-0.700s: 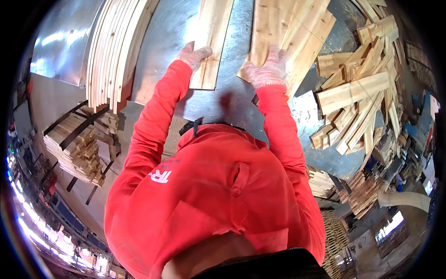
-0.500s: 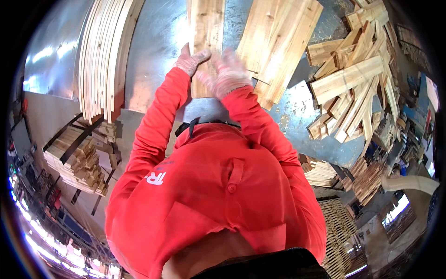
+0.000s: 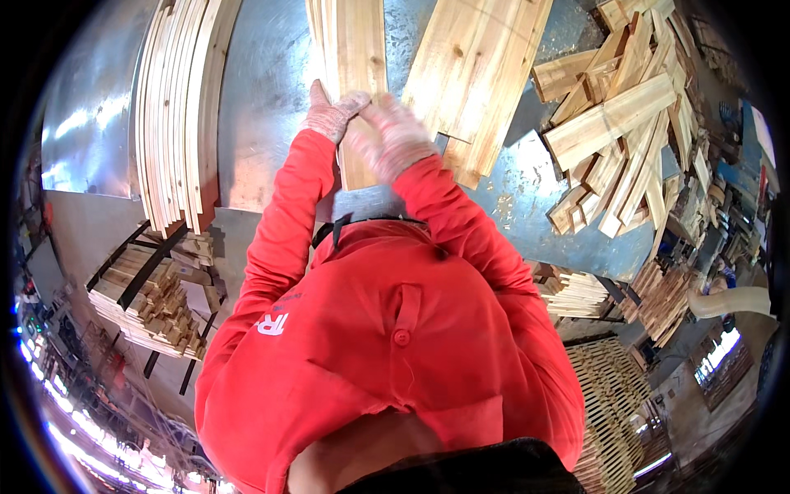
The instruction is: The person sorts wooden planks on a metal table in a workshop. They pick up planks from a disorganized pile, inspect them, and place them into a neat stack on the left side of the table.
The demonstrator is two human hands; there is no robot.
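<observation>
A stack of pale wooden boards (image 3: 362, 62) lies lengthwise in front of me, its near end close to my waist. My left hand (image 3: 331, 115), in a light glove, grips the left edge of the boards, with the thumb over the top face and the fingers along the side. Over the right edge near that end is my right hand (image 3: 395, 138), also gloved. Its fingers are apart and slightly blurred, and I see nothing held in it. Just to the right, wider planks (image 3: 477, 74) lie side by side on the metal table (image 3: 267, 74).
Long boards stand in a row (image 3: 177, 107) at the table's left. A loose heap of short offcuts (image 3: 617, 123) covers the right side. Below the table, stacked wood strips (image 3: 152, 305) sit on a rack at left, with more stacks (image 3: 605, 395) at right.
The view has shifted slightly. More board edges now show along the left of the stack under my hands. My left hand keeps its hold, and the right hand has moved a little nearer my body.
</observation>
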